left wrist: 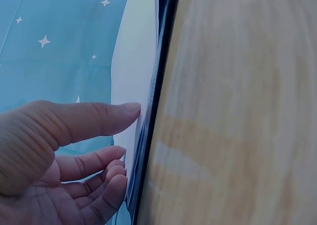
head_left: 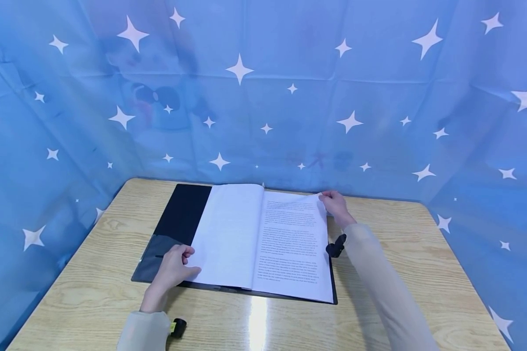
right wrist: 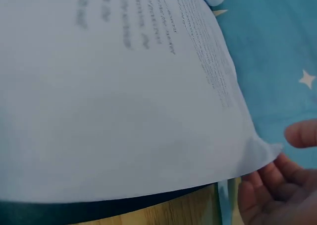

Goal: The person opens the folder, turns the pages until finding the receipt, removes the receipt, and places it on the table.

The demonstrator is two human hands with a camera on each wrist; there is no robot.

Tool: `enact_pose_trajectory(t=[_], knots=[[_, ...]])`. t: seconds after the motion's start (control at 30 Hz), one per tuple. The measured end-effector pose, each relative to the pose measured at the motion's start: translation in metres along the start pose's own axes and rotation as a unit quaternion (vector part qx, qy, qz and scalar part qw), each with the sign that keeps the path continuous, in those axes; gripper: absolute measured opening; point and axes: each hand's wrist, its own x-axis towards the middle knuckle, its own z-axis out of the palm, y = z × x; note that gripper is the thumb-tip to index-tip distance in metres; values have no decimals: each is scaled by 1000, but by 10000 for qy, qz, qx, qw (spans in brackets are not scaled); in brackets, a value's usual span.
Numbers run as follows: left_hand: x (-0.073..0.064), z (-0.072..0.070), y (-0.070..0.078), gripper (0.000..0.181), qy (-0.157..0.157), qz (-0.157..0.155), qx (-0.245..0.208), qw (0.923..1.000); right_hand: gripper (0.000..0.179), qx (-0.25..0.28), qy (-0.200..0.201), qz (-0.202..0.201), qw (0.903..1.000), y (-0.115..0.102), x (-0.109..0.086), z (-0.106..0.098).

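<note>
A black folder lies spread on the table, holding paper sheets. Its left-hand page looks blank; the right-hand page carries printed text. My left hand rests at the left page's outer edge, low down, thumb and fingers apart. In the left wrist view, the thumb overlaps the white paper beside the folder's dark edge. At the far right corner of the printed page is my right hand. In the right wrist view its fingers are under the slightly upturned page corner, with the thumb apart from the paper.
The wooden table extends on both sides and in front of the folder. A blue curtain with white stars hangs behind and at the sides. Small black devices sit at the left wrist and right wrist.
</note>
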Motion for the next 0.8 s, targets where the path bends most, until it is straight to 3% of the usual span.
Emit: enact_pose_trajectory(t=[0.27, 0.8], knots=[[1, 0, 0, 40, 28, 25, 6, 10000, 30, -101, 510, -281, 9983, 4, -5, -3], [1, 1, 0, 41, 0, 19, -16, 10000, 36, 164, -292, -592, 9977, 3, -21, -10]])
